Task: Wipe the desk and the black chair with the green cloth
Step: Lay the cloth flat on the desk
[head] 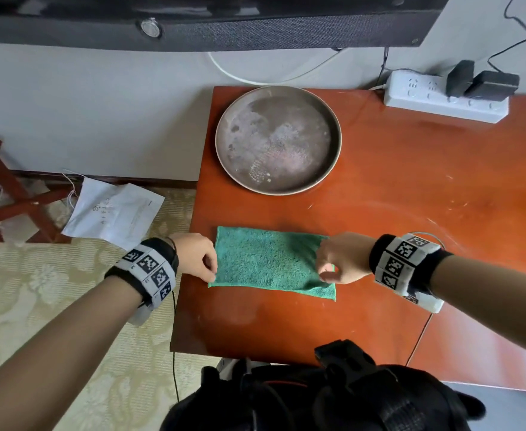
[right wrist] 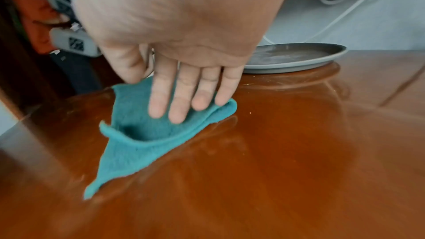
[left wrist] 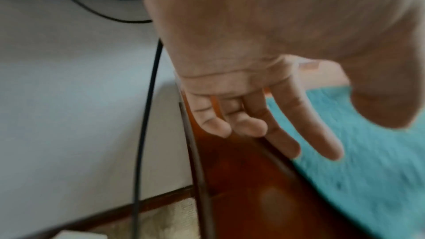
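Cloth (head: 271,262) (one, green, folded to a rectangle) is laid flat on the near left part of the one desk (head: 395,188), between two hands. Its left edge is met by the left hand (head: 196,256); in the left wrist view the fingers (left wrist: 282,143) hang loosely bent with their tips at the cloth's edge, and whether anything is pinched cannot be told through the blur. Its right end is held by the right hand (head: 342,259): in the right wrist view four fingers (right wrist: 179,104) are laid straight on top of the lifted edge and the thumb is set against the cloth from the other side, so that this edge is raised off the wood in a fold. One round grey tray (head: 277,140) is stood farther back on the desk, apart from the cloth. One white power strip (head: 445,96) is placed at the back right, with two black adapters plugged into it. Two marker bands are worn, one on each wrist. One sheet of paper (head: 112,209) is seen on the floor to the left of the desk.
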